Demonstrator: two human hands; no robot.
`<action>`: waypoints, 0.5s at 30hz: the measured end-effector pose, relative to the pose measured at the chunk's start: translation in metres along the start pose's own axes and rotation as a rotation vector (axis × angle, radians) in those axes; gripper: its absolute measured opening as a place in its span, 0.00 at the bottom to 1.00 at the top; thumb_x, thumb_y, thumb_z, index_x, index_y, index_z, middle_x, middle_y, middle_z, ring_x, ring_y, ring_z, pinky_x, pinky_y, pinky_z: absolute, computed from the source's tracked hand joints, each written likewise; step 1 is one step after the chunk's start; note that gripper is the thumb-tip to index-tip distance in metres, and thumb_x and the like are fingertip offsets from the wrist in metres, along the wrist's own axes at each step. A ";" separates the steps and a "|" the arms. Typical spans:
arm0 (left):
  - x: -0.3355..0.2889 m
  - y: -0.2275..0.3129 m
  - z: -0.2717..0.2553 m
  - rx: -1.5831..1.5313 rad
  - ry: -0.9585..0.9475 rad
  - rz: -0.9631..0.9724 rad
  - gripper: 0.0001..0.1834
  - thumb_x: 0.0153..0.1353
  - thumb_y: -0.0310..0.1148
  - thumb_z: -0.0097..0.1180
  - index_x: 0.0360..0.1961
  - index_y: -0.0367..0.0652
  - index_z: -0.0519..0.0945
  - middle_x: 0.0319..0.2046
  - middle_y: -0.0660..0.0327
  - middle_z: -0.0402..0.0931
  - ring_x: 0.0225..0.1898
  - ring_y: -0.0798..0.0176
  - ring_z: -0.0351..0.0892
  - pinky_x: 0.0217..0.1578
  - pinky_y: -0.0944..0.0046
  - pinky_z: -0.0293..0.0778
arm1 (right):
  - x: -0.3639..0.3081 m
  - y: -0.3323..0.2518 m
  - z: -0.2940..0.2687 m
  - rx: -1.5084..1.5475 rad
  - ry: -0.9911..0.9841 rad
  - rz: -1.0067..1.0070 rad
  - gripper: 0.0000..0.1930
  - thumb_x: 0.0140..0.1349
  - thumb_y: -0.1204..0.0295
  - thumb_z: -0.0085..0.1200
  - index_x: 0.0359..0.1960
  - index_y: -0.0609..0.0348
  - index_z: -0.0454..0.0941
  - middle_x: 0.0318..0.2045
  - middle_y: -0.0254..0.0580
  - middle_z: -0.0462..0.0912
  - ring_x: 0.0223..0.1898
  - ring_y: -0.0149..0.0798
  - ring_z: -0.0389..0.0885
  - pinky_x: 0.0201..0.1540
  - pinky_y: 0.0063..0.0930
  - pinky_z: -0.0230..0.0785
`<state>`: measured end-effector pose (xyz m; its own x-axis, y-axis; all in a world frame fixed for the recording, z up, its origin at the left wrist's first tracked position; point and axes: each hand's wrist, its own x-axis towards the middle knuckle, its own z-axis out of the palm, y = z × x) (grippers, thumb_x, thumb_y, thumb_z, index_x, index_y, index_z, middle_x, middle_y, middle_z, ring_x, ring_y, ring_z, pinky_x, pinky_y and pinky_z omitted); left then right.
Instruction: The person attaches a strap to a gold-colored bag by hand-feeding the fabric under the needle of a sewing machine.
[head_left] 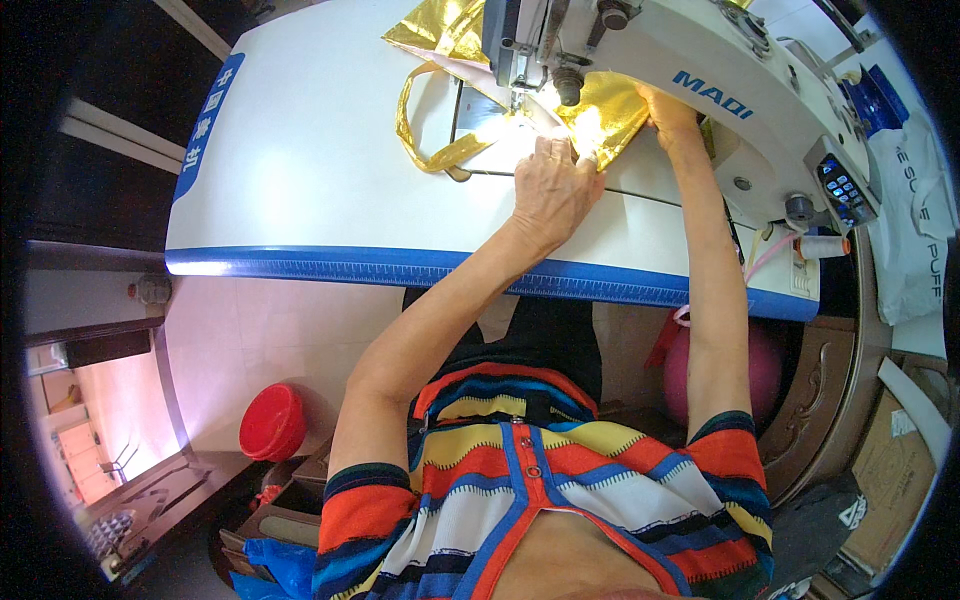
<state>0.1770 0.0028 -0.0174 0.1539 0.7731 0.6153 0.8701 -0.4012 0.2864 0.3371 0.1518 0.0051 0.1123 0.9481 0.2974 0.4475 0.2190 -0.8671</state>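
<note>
A shiny gold bag (610, 112) with a pale lining lies under the head of the sewing machine (660, 40). Its gold strap (405, 110) loops out on the white table to the left of the needle. My left hand (557, 192) is closed on the bag's near edge, just in front of the presser foot (517, 102). Beneath the machine's arm, my right hand (672, 118) grips the bag's right side, with some of its fingers hidden. More gold fabric (445, 32) extends behind the needle, partly covered by the machine head. A lamp glares on the stitching spot.
The white table (320, 150) has a blue front edge with a ruler (400, 268). A thread spool (822, 247) and a control panel (842, 187) sit at the right. Below are a red basin (272, 422) and a pink round object (722, 370).
</note>
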 end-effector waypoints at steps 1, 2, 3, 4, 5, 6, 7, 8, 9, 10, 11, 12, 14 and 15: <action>0.001 -0.003 0.001 0.001 0.000 -0.002 0.09 0.47 0.37 0.59 0.29 0.47 0.79 0.29 0.56 0.70 0.33 0.56 0.70 0.26 0.56 0.70 | -0.003 -0.004 0.001 0.171 -0.032 0.159 0.18 0.51 0.75 0.58 0.45 0.61 0.71 0.34 0.41 0.77 0.28 0.36 0.75 0.22 0.28 0.68; 0.004 -0.005 0.002 0.047 -0.019 0.016 0.06 0.49 0.35 0.57 0.28 0.46 0.78 0.28 0.56 0.71 0.33 0.56 0.72 0.24 0.57 0.71 | -0.002 -0.002 0.001 0.170 -0.029 0.158 0.18 0.51 0.75 0.58 0.45 0.61 0.71 0.34 0.41 0.77 0.28 0.36 0.75 0.22 0.28 0.68; 0.006 -0.006 0.002 0.093 -0.038 0.032 0.04 0.51 0.33 0.54 0.27 0.46 0.77 0.27 0.56 0.72 0.32 0.56 0.74 0.22 0.57 0.72 | -0.001 0.000 0.001 0.163 -0.022 0.180 0.18 0.51 0.77 0.57 0.45 0.61 0.70 0.34 0.41 0.76 0.26 0.34 0.74 0.17 0.26 0.64; 0.007 -0.005 0.003 0.092 -0.037 0.034 0.04 0.51 0.33 0.54 0.27 0.46 0.77 0.27 0.56 0.72 0.32 0.56 0.74 0.22 0.57 0.72 | 0.001 0.002 0.000 0.156 -0.015 0.202 0.19 0.52 0.78 0.56 0.46 0.61 0.69 0.33 0.40 0.75 0.24 0.32 0.73 0.13 0.23 0.60; 0.009 -0.003 0.004 0.096 -0.056 0.055 0.03 0.52 0.32 0.52 0.26 0.46 0.77 0.27 0.57 0.73 0.31 0.56 0.76 0.22 0.57 0.73 | 0.003 0.002 -0.001 0.156 -0.016 0.202 0.19 0.52 0.78 0.56 0.46 0.61 0.69 0.33 0.40 0.75 0.24 0.32 0.73 0.13 0.23 0.60; 0.010 -0.003 0.004 0.100 -0.076 0.076 0.03 0.52 0.30 0.50 0.26 0.46 0.76 0.26 0.57 0.73 0.30 0.55 0.77 0.21 0.57 0.73 | 0.006 0.003 -0.002 0.152 -0.040 0.225 0.18 0.52 0.78 0.56 0.46 0.62 0.69 0.34 0.41 0.75 0.24 0.33 0.73 0.14 0.23 0.61; 0.011 -0.004 0.003 0.099 -0.075 0.076 0.03 0.52 0.30 0.50 0.26 0.46 0.76 0.26 0.57 0.73 0.30 0.55 0.77 0.21 0.57 0.73 | 0.007 0.004 -0.003 0.148 -0.064 0.249 0.18 0.52 0.78 0.56 0.45 0.63 0.68 0.34 0.41 0.75 0.24 0.34 0.74 0.15 0.24 0.63; 0.010 -0.008 0.002 0.108 -0.081 0.076 0.03 0.52 0.30 0.50 0.26 0.46 0.75 0.26 0.57 0.74 0.30 0.55 0.77 0.21 0.57 0.73 | 0.006 0.002 -0.001 0.147 -0.065 0.247 0.18 0.52 0.78 0.56 0.45 0.63 0.68 0.34 0.41 0.75 0.24 0.34 0.74 0.15 0.24 0.63; 0.010 -0.011 0.002 0.117 -0.087 0.076 0.03 0.52 0.30 0.50 0.26 0.46 0.75 0.25 0.57 0.74 0.30 0.56 0.78 0.21 0.58 0.73 | 0.004 0.001 0.002 0.144 -0.050 0.190 0.18 0.52 0.77 0.56 0.45 0.63 0.68 0.35 0.42 0.75 0.24 0.33 0.73 0.15 0.23 0.62; 0.011 -0.013 0.002 0.116 -0.085 0.075 0.03 0.52 0.30 0.50 0.26 0.46 0.75 0.25 0.57 0.74 0.30 0.56 0.78 0.21 0.58 0.73 | 0.003 0.000 0.004 0.141 -0.035 0.132 0.17 0.52 0.77 0.56 0.44 0.63 0.68 0.35 0.42 0.75 0.23 0.32 0.73 0.14 0.22 0.62; 0.013 -0.012 0.003 0.121 -0.076 0.106 0.02 0.51 0.30 0.50 0.25 0.46 0.75 0.24 0.58 0.74 0.28 0.56 0.78 0.21 0.58 0.73 | 0.006 0.007 0.001 0.135 -0.030 0.129 0.17 0.52 0.77 0.56 0.44 0.63 0.68 0.35 0.42 0.75 0.23 0.32 0.73 0.14 0.22 0.62; 0.015 -0.011 0.004 0.126 -0.067 0.138 0.02 0.51 0.30 0.50 0.25 0.46 0.75 0.24 0.59 0.74 0.27 0.57 0.78 0.21 0.58 0.73 | 0.011 0.013 -0.002 0.030 -0.014 0.015 0.18 0.52 0.77 0.56 0.45 0.64 0.68 0.35 0.43 0.75 0.23 0.32 0.73 0.14 0.23 0.62; 0.016 -0.012 0.005 0.116 -0.064 0.155 0.02 0.51 0.30 0.50 0.25 0.47 0.74 0.23 0.59 0.74 0.27 0.57 0.78 0.21 0.57 0.73 | 0.014 0.019 -0.006 -0.076 0.000 -0.101 0.18 0.52 0.77 0.56 0.45 0.64 0.67 0.35 0.43 0.75 0.23 0.33 0.73 0.14 0.23 0.62; 0.012 -0.017 0.004 0.119 -0.067 0.159 0.02 0.51 0.30 0.50 0.25 0.47 0.74 0.23 0.59 0.74 0.27 0.58 0.78 0.21 0.57 0.73 | 0.005 0.003 -0.001 -0.066 -0.031 -0.007 0.20 0.52 0.76 0.55 0.49 0.62 0.68 0.35 0.41 0.76 0.21 0.30 0.72 0.13 0.22 0.60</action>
<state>0.1657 0.0213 -0.0177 0.3209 0.7372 0.5947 0.8809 -0.4629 0.0985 0.3402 0.1565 0.0044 0.0819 0.9537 0.2895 0.5059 0.2105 -0.8365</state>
